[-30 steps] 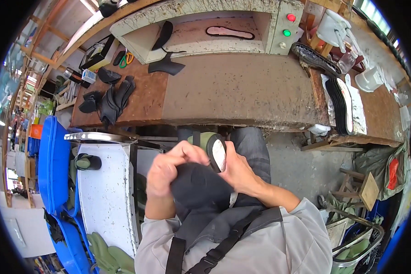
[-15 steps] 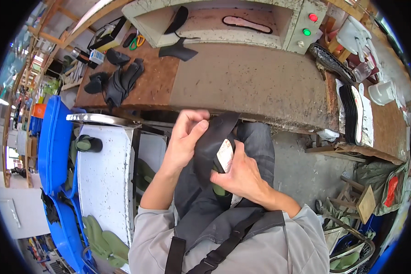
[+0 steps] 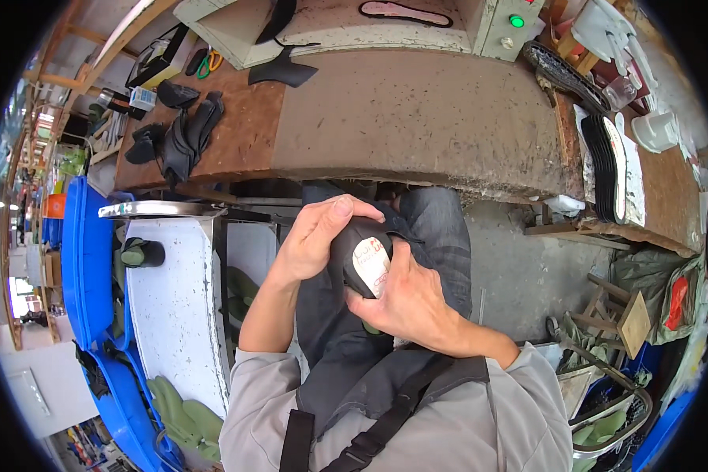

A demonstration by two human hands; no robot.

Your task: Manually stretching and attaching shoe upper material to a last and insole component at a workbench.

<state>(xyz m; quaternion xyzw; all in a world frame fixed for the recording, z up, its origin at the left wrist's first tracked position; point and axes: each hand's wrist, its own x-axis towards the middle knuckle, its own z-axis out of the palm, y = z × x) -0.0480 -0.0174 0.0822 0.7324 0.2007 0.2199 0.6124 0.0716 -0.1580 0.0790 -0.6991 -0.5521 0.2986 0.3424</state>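
Note:
Over my lap, my right hand point(image 3: 413, 295) grips a green shoe last; a whitish insole point(image 3: 371, 266) covers its upturned face. A black, flexible shoe upper piece point(image 3: 341, 245) curves around the end of the last. My left hand point(image 3: 316, 240) cups that piece from the left side, thumb and fingers pressed along its far edge. Most of the last is hidden under my right hand and the black piece.
A brown workbench point(image 3: 417, 118) spans the front, with black cut pieces point(image 3: 187, 138) on its left and stacked black-edged insoles point(image 3: 603, 169) on its right. An open metal box point(image 3: 354, 35) stands behind. Left are a white-topped cart point(image 3: 173, 307) and blue bins point(image 3: 86, 259).
The black piece, earlier standing up as a loose flap, now wraps around the end of the last. My left hand has closed over it, and the insole faces up more fully. The view has shifted slightly.

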